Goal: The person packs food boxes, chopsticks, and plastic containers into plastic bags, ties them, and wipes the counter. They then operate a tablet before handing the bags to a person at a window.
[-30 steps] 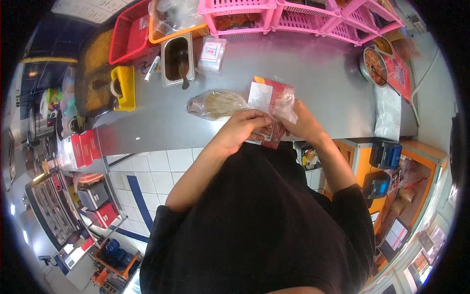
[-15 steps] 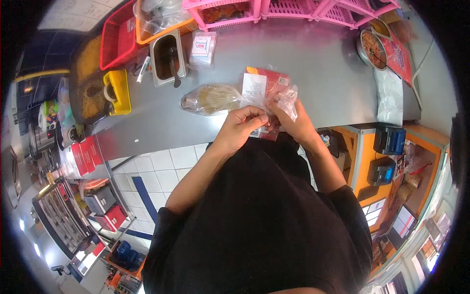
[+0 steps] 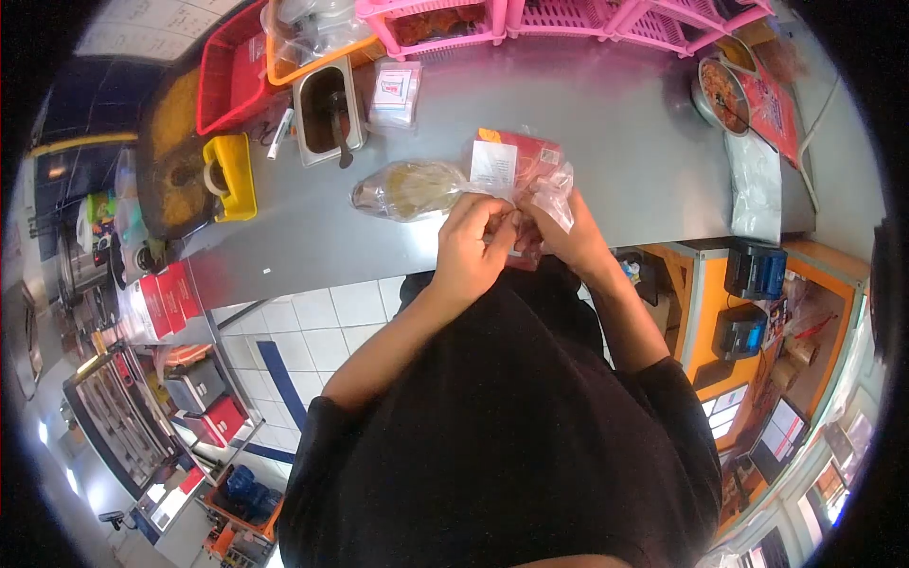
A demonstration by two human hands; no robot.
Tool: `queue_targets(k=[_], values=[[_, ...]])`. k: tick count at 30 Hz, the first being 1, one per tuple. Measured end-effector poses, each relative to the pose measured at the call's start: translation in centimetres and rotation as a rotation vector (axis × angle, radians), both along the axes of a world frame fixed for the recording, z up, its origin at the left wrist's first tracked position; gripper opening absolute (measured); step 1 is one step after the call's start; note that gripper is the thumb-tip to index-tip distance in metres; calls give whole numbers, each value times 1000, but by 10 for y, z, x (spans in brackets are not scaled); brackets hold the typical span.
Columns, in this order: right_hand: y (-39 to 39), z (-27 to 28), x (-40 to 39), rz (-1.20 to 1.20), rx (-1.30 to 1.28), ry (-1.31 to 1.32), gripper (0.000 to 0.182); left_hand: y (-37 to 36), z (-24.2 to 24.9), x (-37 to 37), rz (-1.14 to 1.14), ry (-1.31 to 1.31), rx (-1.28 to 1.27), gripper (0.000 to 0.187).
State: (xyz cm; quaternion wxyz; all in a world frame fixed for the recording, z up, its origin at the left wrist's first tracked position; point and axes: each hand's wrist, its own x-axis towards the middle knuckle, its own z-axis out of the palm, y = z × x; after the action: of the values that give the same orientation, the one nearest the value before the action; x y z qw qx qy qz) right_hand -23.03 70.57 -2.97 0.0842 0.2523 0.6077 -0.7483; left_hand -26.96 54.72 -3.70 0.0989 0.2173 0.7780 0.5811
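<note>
A clear plastic bag (image 3: pixel 417 190) with yellowish-green contents lies on its side on the steel counter. Its gathered neck runs right, into both of my hands. My left hand (image 3: pixel 473 248) pinches at the neck with thumb and fingers, close against the other hand. Crumpled clear plastic (image 3: pixel 554 197) sticks up from my right hand (image 3: pixel 573 235), whose fingers are closed around the bag's top. Behind and partly under the hands lies a red packet (image 3: pixel 542 154) in clear plastic, with a white paper slip (image 3: pixel 493 165) on it.
On the steel counter (image 3: pixel 606 114) stand a metal container (image 3: pixel 320 142) with a ladle, a yellow tray (image 3: pixel 242 180), a red basket (image 3: pixel 216 90) and a packet of wrapped cards (image 3: pixel 393 95). Pink racks (image 3: pixel 559 19) line the back. A metal bowl (image 3: pixel 721 95) sits at right.
My left hand has moved slightly up and turned, its fingers now curled over the neck of the bag. The right hand stays nearly where it was.
</note>
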Motion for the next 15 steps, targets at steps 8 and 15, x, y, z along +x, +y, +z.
queue_targets(k=[8, 15], values=[[2, -8, 1, 84, 215, 144, 21, -5, 22, 8, -163, 375, -591, 17], [11, -33, 5, 260, 605, 318, 26, -20, 8, -37, -147, 668, -749, 15]])
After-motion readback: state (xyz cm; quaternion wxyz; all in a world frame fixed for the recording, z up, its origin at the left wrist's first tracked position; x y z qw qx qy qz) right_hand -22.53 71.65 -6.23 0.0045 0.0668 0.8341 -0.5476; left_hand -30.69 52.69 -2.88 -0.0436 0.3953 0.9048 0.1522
